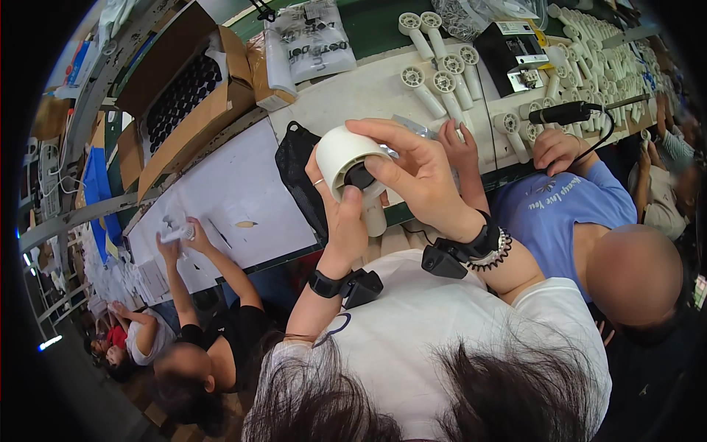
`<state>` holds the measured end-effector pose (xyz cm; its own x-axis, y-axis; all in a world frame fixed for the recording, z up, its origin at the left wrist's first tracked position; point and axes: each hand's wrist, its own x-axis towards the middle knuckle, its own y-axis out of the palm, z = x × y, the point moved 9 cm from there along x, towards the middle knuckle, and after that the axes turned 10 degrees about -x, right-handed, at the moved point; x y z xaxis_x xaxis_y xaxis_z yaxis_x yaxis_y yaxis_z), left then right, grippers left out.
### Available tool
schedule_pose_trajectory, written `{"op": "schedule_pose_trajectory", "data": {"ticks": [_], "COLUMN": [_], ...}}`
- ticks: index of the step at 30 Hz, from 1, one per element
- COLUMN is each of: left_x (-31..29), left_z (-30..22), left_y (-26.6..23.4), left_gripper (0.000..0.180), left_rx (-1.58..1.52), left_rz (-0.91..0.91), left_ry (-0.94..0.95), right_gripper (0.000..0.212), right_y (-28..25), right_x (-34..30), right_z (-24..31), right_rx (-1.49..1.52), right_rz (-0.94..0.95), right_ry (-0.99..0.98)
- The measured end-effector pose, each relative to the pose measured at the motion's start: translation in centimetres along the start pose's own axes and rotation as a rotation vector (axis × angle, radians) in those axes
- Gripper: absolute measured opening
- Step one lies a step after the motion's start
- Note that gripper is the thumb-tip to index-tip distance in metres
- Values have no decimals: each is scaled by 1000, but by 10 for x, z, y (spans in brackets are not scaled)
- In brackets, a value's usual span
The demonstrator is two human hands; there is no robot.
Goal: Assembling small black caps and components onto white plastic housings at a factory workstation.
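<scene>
Both my hands hold up a white plastic housing [340, 149] with a round, open head and a handle below. A black round part [359, 176] sits inside the opening. My right hand [421, 171] is closed around the head's right side, its index finger on top and its thumb by the black part. From the left and below, my left hand [343, 230] grips the same head, with the thumb at the lower rim. The left fingers are partly hidden behind the housing. Just left of my hands, a black mesh bag [300, 173] lies on the table.
Several similar white housings [444, 81] lie beyond my hands. A black metal device [509, 59] stands right of them. A cardboard box [188, 140] of black round parts and a plastic-wrapped packet [313, 44] are at the left. Co-workers sit on both sides; a black-handled corded tool [565, 113] is at right.
</scene>
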<state>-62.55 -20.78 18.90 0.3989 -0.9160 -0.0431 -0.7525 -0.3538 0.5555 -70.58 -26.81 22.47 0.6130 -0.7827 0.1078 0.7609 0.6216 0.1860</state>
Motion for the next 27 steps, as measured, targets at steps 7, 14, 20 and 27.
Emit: {"op": "schedule_pose_trajectory", "data": {"ticks": [7,14,20,27], "left_x": [4,12,14,8], "left_z": [9,17,10,19], "left_y": [-8,-3,10,6], "left_gripper": [61,57,55,48], "left_rx": [163,49,-67,182], "left_rz": [-24,83,108,95], "left_ry": [-20,-181,-230,-207], "right_gripper": [38,40,42,36], "right_y": [-5,-21,-20,-18], "right_x": [0,3,-3,0], "right_z": [-13,-12,46,42], "right_rx": [18,-91,-876,-1067], "right_rz": [-53,-142,-166,-146], "right_ry": [-11,26,-333,-351]}}
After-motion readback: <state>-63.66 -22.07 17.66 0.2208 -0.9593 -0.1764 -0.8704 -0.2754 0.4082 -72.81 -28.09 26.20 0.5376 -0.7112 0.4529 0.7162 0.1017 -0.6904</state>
